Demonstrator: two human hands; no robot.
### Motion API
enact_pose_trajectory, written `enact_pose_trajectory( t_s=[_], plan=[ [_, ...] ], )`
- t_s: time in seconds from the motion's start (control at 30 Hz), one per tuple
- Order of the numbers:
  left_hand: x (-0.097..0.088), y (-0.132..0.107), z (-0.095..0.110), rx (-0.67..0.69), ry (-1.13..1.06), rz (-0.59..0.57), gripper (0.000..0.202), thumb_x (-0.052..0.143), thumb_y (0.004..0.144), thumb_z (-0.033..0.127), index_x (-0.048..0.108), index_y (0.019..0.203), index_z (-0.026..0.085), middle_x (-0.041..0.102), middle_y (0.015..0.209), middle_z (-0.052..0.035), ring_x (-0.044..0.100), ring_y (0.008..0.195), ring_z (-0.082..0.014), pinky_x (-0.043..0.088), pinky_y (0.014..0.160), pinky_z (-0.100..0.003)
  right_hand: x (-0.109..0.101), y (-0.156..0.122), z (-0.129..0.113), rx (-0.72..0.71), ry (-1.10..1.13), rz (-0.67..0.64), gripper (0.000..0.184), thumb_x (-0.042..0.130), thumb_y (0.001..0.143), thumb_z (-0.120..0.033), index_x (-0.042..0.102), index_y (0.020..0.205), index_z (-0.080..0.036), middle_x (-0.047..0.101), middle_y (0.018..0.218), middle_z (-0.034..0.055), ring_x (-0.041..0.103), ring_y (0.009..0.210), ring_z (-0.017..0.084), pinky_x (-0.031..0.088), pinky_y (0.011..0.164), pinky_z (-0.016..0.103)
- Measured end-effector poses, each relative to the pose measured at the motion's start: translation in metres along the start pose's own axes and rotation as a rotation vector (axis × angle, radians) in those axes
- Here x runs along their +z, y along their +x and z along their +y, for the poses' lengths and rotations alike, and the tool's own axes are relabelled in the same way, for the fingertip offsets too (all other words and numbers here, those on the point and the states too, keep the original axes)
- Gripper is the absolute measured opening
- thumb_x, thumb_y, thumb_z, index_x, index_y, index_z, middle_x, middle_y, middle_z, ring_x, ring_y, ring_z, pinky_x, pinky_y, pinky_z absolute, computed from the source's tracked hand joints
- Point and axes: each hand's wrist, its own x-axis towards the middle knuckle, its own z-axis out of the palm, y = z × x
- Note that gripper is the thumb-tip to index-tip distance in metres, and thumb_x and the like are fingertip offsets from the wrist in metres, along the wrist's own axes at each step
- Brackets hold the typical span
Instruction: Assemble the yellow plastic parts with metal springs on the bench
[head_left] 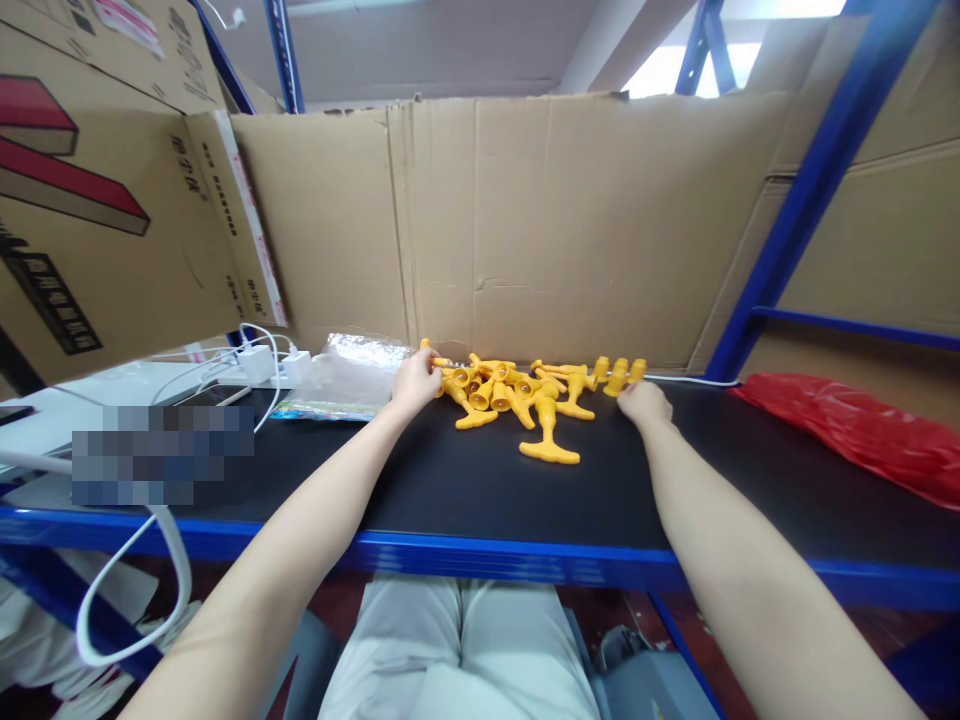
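A handle [425,343] is pinched by the left hand [415,381]; caps [616,378] are seen just left of the right hand [646,402], fingers' state unclear.

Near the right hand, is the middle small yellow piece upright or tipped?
Upright: the middle small yellow piece stands with its wider end down on the black surface.

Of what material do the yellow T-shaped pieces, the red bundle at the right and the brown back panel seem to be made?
Yellow T-shaped pieces: probably moulded plastic, perhaps rubber; smooth, even colour, slight sheen.
Red bundle: likely thin plastic film; shiny, crinkled, with bright highlights.
Brown back panel: cardboard, it seems, matt; vertical creases and a ragged top edge suggest it.
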Motion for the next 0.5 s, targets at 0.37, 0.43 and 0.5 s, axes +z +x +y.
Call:
enact_pose_trajectory(
  t_s=[0.37,0.43,0.5],
  plan=[
    [0.007,0.008,-0.018,-0.061,-0.134,-0.002,0.026,0.045,0.085,0.026,0.065,0.098,0.017,0.066,0.076,-0.0057,0.061,0.074,-0.0178,0.045,0.07,-0.028,0.017,0.016,0.008,-0.191,-0.028,-0.12,0.04,0.046,0.082,-0.031,0.061,0.119,-0.023,0.057,0.126,0.0096,0.049,0.12,0.028,0.038,0.097,0.045],
    [0.008,0.01,-0.021,-0.042,-0.167,0.011,0.024,0.046,0.084,0.025,0.065,0.096,0.017,0.067,0.078,-0.0055,0.062,0.074,-0.0173,0.045,0.071,-0.027,0.017,0.016,0.007,-0.201,-0.024,-0.112,0.039,0.047,0.082,-0.03,0.062,0.117,-0.023,0.058,0.124,0.0095,0.05,0.119,0.029,0.038,0.097,0.046],
    [0.009,0.011,-0.023,-0.034,-0.197,0.029,0.022,0.047,0.083,0.024,0.065,0.092,0.017,0.067,0.081,-0.0052,0.062,0.076,-0.0171,0.046,0.073,-0.027,0.016,0.016,0.007,-0.201,-0.007,-0.096,0.036,0.048,0.081,-0.029,0.064,0.113,-0.024,0.06,0.121,0.009,0.052,0.116,0.028,0.039,0.096,0.045]
  ],
)
